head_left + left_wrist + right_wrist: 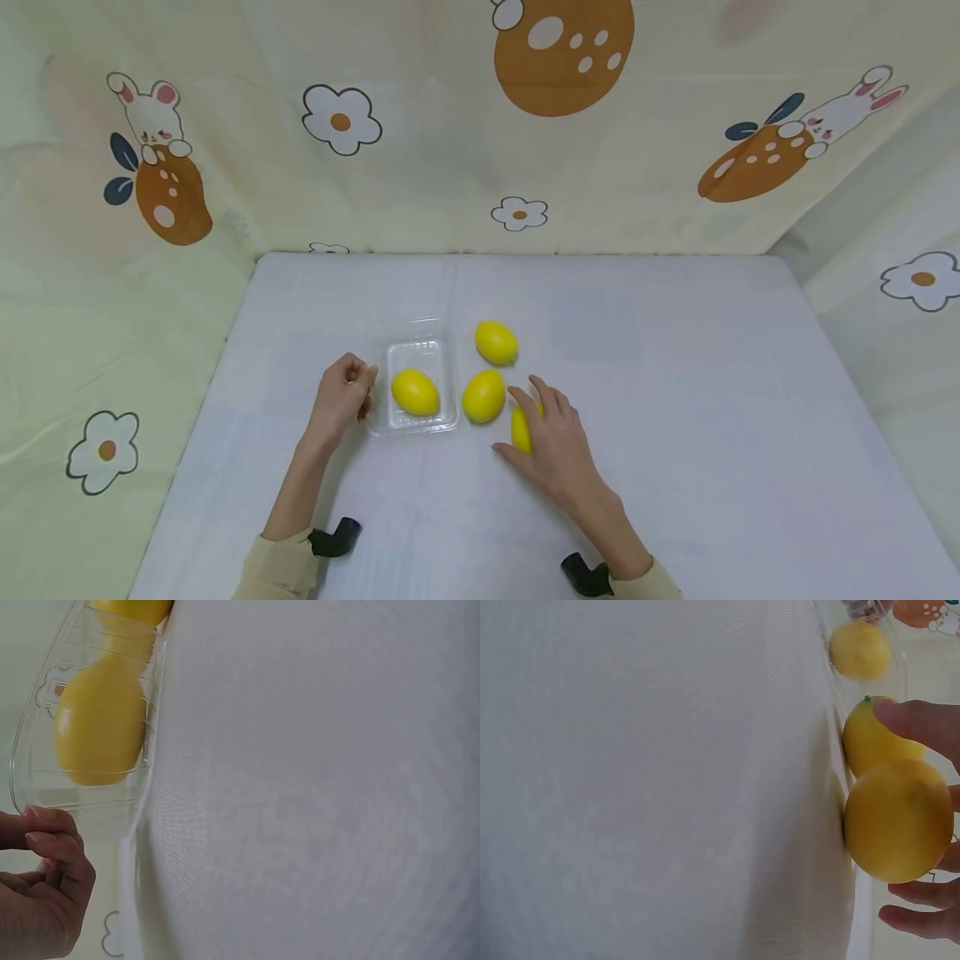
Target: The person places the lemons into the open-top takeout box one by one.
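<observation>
A clear plastic box (450,423) stands on the table with one lemon (415,392) inside. My left hand (343,402) pinches the box's left rim between thumb and curled fingers, as the left wrist view shows at the box wall (45,796). To the right of the box lie two lemons, a far one (497,342) and a nearer one (483,397). My right hand (558,450) spreads over another lemon (521,429), partly hiding it. In the right wrist view, thumb and fingers stand apart around this lemon (898,821); a firm grip does not show.
The white-covered table (675,375) extends well to the right of the hands. Patterned curtains (420,183) with rabbits and flowers hang behind it and at both sides. Each wrist carries a black mount (336,537).
</observation>
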Demonstrator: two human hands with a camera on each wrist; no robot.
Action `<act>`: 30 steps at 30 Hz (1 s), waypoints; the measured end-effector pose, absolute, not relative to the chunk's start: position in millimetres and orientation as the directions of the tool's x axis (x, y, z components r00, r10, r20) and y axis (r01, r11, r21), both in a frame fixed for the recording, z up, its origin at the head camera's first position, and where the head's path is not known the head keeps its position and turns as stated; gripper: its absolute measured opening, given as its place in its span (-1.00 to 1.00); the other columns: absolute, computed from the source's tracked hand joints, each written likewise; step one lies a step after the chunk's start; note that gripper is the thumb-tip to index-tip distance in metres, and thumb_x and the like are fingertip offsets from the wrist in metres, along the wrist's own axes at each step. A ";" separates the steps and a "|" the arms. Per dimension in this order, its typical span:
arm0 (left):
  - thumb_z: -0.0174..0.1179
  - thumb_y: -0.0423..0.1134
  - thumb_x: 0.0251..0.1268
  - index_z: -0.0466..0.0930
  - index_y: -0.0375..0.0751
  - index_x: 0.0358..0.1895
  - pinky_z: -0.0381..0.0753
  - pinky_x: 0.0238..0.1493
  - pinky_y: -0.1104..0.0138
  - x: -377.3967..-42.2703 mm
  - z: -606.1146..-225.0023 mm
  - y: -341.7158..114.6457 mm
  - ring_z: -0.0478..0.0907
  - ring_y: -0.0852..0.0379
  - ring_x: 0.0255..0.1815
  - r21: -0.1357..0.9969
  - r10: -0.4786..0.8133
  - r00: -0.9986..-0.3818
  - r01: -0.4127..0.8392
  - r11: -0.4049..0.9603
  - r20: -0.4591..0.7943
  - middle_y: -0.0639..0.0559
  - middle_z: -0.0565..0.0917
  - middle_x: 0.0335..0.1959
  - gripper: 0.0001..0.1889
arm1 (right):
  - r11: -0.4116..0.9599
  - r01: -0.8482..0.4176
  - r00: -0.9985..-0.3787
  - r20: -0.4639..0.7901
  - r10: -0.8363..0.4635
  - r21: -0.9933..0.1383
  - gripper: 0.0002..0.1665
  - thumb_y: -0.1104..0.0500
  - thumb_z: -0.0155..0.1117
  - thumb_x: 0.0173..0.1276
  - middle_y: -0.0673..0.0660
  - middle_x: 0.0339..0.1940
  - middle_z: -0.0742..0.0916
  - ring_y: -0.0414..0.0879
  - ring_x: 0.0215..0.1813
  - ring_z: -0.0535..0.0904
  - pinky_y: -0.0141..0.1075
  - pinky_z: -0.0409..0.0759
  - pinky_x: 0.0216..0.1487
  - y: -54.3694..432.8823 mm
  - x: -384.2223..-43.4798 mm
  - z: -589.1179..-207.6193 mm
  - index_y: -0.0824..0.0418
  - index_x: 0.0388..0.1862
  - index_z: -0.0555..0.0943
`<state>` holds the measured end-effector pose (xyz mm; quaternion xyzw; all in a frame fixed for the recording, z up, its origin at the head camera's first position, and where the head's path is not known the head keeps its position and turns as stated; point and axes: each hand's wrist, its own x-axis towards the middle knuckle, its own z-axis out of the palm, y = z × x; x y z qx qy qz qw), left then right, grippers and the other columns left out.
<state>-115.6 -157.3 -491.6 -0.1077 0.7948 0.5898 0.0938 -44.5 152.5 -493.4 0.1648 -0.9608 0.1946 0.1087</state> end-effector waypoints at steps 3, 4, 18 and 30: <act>0.11 -0.27 0.56 0.38 -0.34 -0.23 0.42 -0.66 0.38 -116.3 -492.1 -157.4 0.39 0.13 -0.72 0.917 -0.063 -0.959 -0.281 0.282 -0.275 -0.02 0.43 -0.53 -0.80 | 0.882 -0.326 -0.939 0.220 -0.263 -0.339 -0.04 -0.08 0.72 0.01 0.41 0.36 0.52 0.33 0.24 0.51 0.15 0.64 0.08 153.7 -43.4 -496.0 0.17 0.35 0.49; 0.11 -0.27 0.56 0.38 -0.34 -0.23 0.41 -0.66 0.39 -116.3 -491.9 -157.3 0.39 0.13 -0.72 0.917 -0.062 -0.959 -0.282 0.283 -0.275 -0.02 0.43 -0.53 -0.80 | 0.885 -0.319 -0.943 0.209 -0.259 -0.340 -0.06 -0.08 0.71 0.03 0.41 0.36 0.52 0.33 0.24 0.51 0.15 0.65 0.06 153.9 -43.3 -497.0 0.16 0.35 0.49; 0.11 -0.24 0.58 0.37 -0.34 -0.19 0.41 -0.65 0.38 -116.9 -489.6 -157.3 0.39 0.10 -0.72 0.917 -0.048 -0.955 -0.295 0.268 -0.294 0.00 0.41 -0.52 -0.79 | 0.891 -0.259 -0.966 0.106 -0.236 -0.374 -0.33 0.17 0.58 0.16 0.32 0.24 0.59 0.19 0.06 0.57 -0.10 0.71 -0.32 153.1 -43.8 -501.0 0.19 0.27 0.58; 0.12 -0.26 0.56 0.37 -0.35 -0.21 0.42 -0.65 0.39 -116.0 -487.8 -156.5 0.40 0.12 -0.72 0.920 -0.047 -0.958 -0.284 0.270 -0.283 -0.02 0.41 -0.52 -0.79 | 0.885 -0.264 -0.964 0.128 -0.232 -0.383 -0.35 0.20 0.60 0.14 0.27 0.12 0.60 0.12 -0.01 0.55 -0.17 0.69 -0.33 154.1 -42.4 -502.6 0.18 0.22 0.59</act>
